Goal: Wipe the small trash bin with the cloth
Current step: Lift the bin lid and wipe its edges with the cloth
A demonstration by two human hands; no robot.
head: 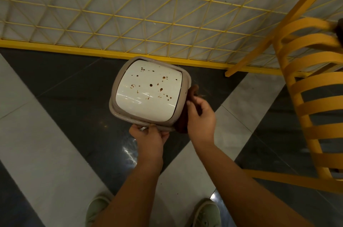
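I look straight down on a small trash bin (148, 91) with a taupe rim and a glossy white lid spotted with brown drops. My left hand (149, 136) grips the bin's near rim, thumb on top. My right hand (200, 115) presses a dark brown cloth (183, 119) against the bin's right side, fingers curled around the cloth. Most of the cloth is hidden between my hand and the bin; its top pokes out above my fingers.
A yellow wire-grid partition (130, 22) with a solid yellow base bar stands just behind the bin. A yellow slatted chair (311, 96) fills the right side. The floor (74, 96) is polished dark and light tile. My two shoes (98, 210) show at the bottom edge.
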